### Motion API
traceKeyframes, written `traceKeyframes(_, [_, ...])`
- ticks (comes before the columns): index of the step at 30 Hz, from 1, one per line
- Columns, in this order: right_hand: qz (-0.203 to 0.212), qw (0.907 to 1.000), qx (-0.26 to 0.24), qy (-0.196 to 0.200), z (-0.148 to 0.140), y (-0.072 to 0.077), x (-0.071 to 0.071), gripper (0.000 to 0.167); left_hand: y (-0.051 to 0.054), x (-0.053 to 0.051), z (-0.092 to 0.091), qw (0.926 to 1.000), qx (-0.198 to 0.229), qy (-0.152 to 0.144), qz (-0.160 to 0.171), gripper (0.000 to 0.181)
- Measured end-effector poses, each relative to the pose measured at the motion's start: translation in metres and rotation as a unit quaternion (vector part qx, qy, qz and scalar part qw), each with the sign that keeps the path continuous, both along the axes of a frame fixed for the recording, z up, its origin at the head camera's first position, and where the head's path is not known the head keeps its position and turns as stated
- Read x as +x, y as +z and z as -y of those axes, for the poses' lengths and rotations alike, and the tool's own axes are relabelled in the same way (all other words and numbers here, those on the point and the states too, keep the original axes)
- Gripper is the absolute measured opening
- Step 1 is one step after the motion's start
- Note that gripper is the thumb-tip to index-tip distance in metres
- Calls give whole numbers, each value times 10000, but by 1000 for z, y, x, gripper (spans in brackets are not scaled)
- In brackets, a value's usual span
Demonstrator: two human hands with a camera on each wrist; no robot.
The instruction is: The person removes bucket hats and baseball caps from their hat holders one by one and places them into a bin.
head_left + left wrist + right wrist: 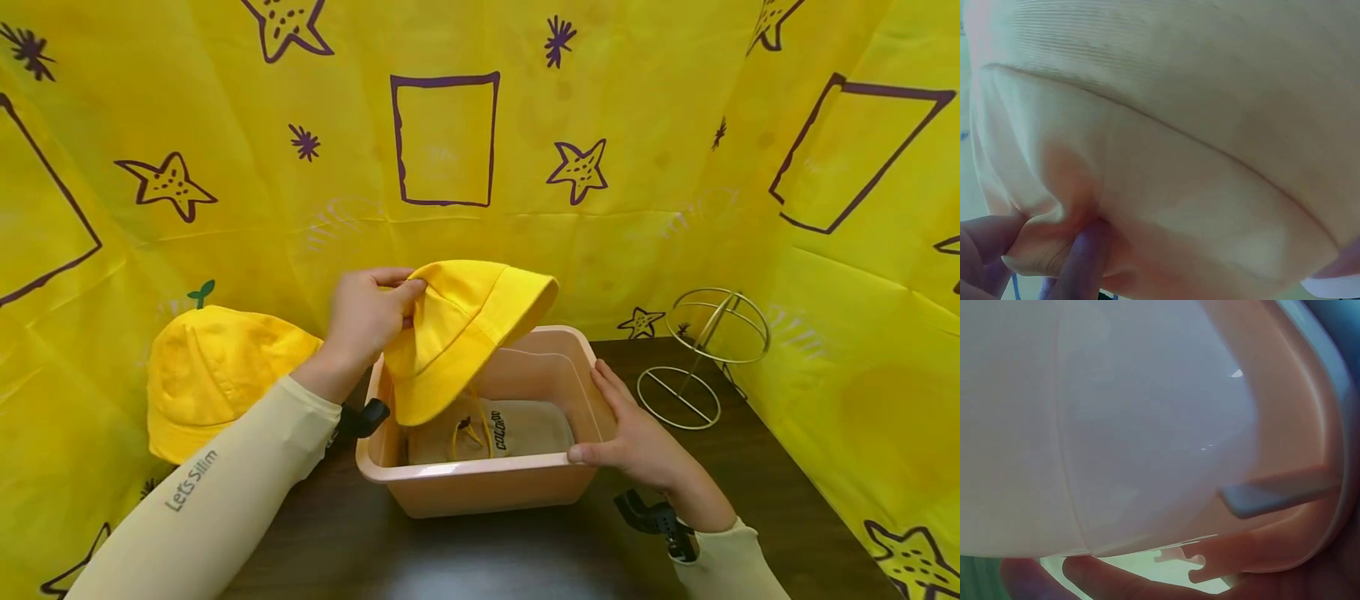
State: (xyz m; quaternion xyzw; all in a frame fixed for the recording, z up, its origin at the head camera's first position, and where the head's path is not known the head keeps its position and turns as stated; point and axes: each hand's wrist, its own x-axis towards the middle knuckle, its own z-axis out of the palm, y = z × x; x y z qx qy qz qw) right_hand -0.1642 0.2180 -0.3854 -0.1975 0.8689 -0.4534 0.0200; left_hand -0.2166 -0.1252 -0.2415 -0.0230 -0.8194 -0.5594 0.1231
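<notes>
My left hand (367, 312) pinches the crown of a yellow bucket hat (465, 333) between thumb and fingers. The hat hangs tilted over a pink plastic bin (487, 471), its brim towards the right. In the left wrist view the fabric of the hat (1166, 187) bunches at the fingertips. At the bin's right front corner, my right hand (637, 433) grips the rim, thumb on the front edge and fingers along the right side. Inside the bin lies a folded beige cloth item (532, 425) with dark lettering; a yellow cord (487, 421) hangs in front of it.
Another yellow hat (225, 367) with a green sprout on top stands left of the bin, partly behind my left arm. A gold wire stand (701, 358) is at the right rear of the dark table (465, 558). Yellow patterned cloth (450, 233) surrounds the table.
</notes>
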Motion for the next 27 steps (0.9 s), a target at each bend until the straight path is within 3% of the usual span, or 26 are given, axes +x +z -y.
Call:
traceKeyframes(2, [-15, 10000, 16, 2, 1, 0, 0, 120, -6, 3, -1, 9972, -714, 75, -191, 26])
traceKeyframes(6, [-16, 10000, 14, -18, 1, 1, 0, 120, -16, 9, -8, 9802, -1940, 158, -361, 25])
traceKeyframes(12, [10, 10000, -24, -26, 1, 0, 0, 120, -32, 14, -15, 9590, -2799, -126, -424, 23])
traceKeyframes(15, [50, 10000, -41, -36, 1, 0, 0, 120, -39, 14, -17, 9442, -3243, -400, -415, 24])
traceKeyframes(20, [107, 9999, -41, -33, 1, 0, 1, 120, -46, 13, -17, 9073, -4040, -1072, -452, 26])
traceKeyframes(24, [121, 9999, -39, -11, 1, 0, 1, 120, -48, 13, -15, 8757, -4463, -1799, -401, 36])
traceKeyframes(27, [99, 9999, -33, 9, 1, 0, 1, 120, -51, 13, -13, 8418, -4776, -2497, -320, 48])
